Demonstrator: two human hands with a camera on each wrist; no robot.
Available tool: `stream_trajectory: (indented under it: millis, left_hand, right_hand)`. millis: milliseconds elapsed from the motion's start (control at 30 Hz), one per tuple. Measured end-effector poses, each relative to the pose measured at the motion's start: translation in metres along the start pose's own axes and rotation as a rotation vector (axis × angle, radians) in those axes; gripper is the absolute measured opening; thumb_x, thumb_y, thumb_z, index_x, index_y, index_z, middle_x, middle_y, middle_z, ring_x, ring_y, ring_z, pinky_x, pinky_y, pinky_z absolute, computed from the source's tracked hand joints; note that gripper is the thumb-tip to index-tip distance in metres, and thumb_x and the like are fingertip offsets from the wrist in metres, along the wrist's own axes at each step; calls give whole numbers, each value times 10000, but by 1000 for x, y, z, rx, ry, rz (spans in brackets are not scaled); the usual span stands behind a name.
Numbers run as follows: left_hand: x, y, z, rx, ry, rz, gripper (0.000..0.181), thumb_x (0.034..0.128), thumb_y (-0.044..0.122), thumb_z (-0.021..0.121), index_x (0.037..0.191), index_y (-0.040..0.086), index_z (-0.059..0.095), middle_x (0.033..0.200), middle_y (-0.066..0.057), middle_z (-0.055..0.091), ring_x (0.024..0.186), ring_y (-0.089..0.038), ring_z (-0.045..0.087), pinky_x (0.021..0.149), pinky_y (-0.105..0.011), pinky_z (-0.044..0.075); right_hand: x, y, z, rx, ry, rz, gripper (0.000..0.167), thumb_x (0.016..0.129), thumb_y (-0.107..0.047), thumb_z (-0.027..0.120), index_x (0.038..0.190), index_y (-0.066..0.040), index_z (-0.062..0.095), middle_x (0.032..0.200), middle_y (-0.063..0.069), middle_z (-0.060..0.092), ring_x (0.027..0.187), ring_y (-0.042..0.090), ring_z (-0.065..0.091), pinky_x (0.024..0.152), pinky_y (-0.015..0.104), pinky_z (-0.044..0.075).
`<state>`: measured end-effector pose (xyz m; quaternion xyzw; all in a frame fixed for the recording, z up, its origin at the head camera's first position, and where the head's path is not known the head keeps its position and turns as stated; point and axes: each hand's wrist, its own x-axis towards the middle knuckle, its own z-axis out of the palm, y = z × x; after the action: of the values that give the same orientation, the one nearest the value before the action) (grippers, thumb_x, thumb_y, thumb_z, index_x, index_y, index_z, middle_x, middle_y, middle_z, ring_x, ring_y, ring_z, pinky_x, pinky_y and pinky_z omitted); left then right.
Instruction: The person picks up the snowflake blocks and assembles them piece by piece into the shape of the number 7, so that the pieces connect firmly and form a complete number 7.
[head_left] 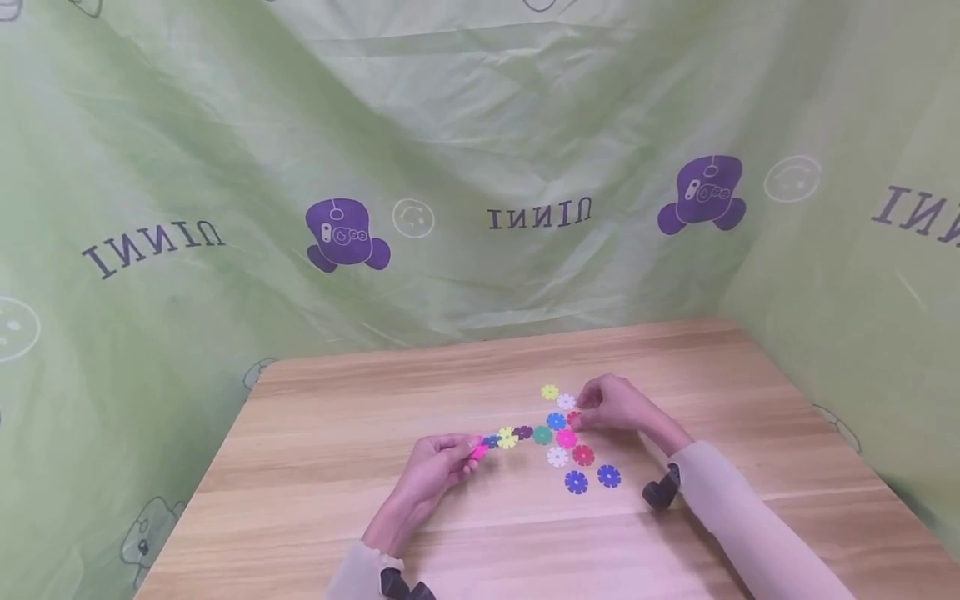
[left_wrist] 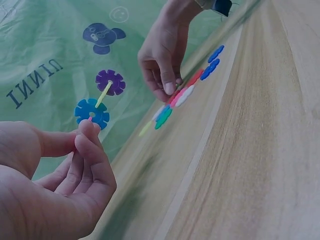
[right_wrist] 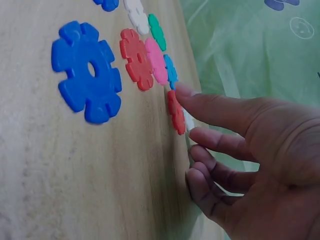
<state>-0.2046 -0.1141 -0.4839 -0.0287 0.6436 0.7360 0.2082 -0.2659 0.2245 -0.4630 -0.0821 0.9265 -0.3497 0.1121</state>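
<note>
In the head view my left hand [head_left: 437, 471] pinches a pink notched disc [head_left: 478, 451], the end of a raised chain with a blue disc [left_wrist: 92, 114], a yellow disc [head_left: 507, 437] and a purple disc [left_wrist: 110, 82]. The yellow one appears edge-on in the left wrist view. My right hand [head_left: 617, 404] is at a red disc [right_wrist: 176, 112] lying on the table; the thumb tip is at its edge, the other fingers are loosely bent beside it. Whether the thumb touches it I cannot tell. A white disc [head_left: 566, 402] is partly behind these fingers.
Several loose discs lie on the wooden table [head_left: 300, 500]: green [head_left: 542, 435], pink [head_left: 566, 437], another red [head_left: 583, 455], light blue [head_left: 556, 421], white [head_left: 557, 457], yellow [head_left: 550, 392], and dark blue [head_left: 609, 476] nearer the front. A green printed cloth [head_left: 450, 283] hangs behind the table.
</note>
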Motion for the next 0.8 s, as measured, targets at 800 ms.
stream_trajectory:
  millis: [800]
  left_hand:
    - [5,0,3,6,23,5,327,1009,158,683,1256,-56,679,1040,-89,753,821,-79,654,741,-188,558]
  right_hand:
    - [-18,-19,5,160,110,-53,140,909,-56,787,1040,-56,738,950,81,775,868,206,736,813,359,639]
